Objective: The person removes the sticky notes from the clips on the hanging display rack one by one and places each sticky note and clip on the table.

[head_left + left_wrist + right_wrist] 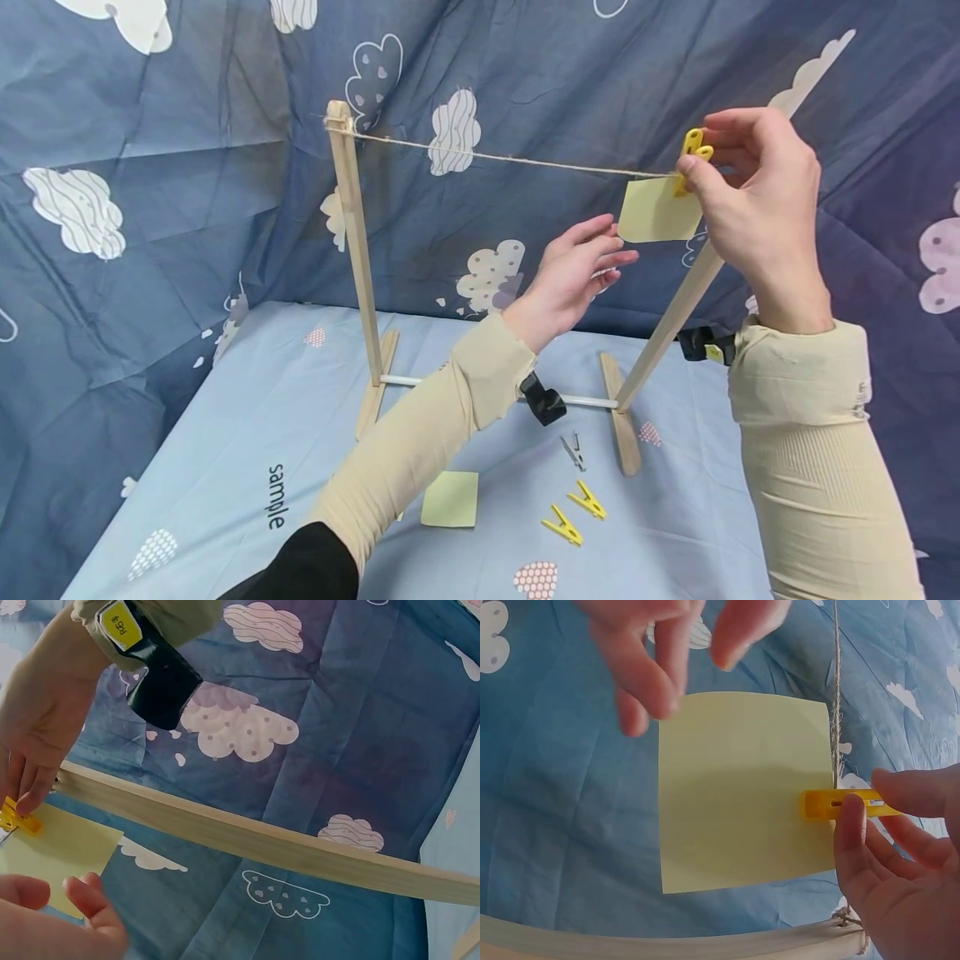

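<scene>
My right hand (772,192) pinches a yellow clothespin (691,158) between thumb and fingers, up by the right end of a twine line (517,159). The clothespin's tip lies over the top edge of a yellow paper note (656,212), right at the twine. In the right wrist view the note (742,802) is slightly bowed, with the clothespin near the middle of the edge along the string. My left hand (573,271) is beside the note's lower left corner, fingers loosely extended, and its fingertips (664,705) overlap that corner in the right wrist view.
The twine spans two wooden posts, left (356,250) and right (671,325), joined low down by a white rod (588,402). On the light blue cloth (225,433) lie two yellow clothespins (562,527), a grey clothespin (573,452) and another yellow note (450,500), partly beside my left sleeve.
</scene>
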### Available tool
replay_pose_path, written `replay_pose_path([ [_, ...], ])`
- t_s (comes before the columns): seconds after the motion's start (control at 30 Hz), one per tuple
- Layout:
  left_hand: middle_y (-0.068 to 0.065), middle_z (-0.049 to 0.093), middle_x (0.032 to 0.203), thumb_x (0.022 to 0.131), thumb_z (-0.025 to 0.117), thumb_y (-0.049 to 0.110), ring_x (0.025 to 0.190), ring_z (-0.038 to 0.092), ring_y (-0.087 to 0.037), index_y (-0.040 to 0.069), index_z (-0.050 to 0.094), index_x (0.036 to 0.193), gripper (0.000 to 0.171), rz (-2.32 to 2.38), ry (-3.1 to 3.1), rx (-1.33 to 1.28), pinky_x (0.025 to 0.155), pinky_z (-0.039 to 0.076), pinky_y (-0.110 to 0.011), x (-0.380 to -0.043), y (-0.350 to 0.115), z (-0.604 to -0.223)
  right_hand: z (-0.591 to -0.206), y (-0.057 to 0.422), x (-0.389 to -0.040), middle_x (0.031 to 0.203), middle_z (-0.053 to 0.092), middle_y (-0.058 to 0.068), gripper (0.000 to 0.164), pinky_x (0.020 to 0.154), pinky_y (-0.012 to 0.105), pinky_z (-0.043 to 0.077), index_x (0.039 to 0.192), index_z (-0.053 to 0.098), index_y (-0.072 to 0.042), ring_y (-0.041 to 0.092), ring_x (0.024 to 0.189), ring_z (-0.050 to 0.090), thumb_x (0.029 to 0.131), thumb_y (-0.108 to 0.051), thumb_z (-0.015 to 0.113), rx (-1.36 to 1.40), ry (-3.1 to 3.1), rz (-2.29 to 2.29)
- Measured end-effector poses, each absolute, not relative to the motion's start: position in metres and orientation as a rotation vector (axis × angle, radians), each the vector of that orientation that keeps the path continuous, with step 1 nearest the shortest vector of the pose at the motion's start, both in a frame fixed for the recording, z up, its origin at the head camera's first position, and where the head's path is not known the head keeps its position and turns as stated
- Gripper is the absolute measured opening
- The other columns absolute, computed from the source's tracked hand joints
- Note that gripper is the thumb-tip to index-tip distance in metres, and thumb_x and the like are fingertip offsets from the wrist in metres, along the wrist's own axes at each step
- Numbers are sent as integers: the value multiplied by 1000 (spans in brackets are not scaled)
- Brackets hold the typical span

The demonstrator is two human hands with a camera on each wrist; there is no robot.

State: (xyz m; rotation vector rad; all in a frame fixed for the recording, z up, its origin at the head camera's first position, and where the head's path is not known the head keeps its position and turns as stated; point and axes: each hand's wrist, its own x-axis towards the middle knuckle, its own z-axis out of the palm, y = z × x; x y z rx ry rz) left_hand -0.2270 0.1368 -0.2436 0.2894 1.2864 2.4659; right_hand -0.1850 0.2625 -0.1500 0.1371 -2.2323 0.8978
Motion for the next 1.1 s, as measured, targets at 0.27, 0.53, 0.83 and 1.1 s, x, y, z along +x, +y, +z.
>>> replay_pose_path([
  [0.27,-6,63,104,88,54,8,94,64,-15,12,54,119,31,2454,1302,445,76,47,-23,-218,135,-235,-152,263,-185,110,57,3,38,84,14,44,118,53,-17,1,92,57,82,-19,63,153,-2233,897],
  [0.53,-7,68,99,85,60,12,87,66,-11,7,60,110,26,2466,1493,492,77,51,-24,-220,140,-238,-151,264,-184,107,58,1,38,83,14,45,117,54,-15,-1,89,57,81,-16,64,191,-2220,914],
  [0.83,-3,71,84,83,63,18,78,67,-7,13,66,99,17,2510,1590,440,67,52,-22,-219,142,-241,-147,265,-181,108,60,3,37,80,12,45,117,53,-13,1,90,58,82,-12,62,267,-2223,973],
  [1.1,-3,69,81,84,61,21,72,67,-8,14,65,103,20,2453,1726,440,61,49,-20,-216,138,-240,-145,269,-179,105,60,0,40,82,13,45,118,54,-13,1,88,59,79,-9,65,286,-2234,989],
])
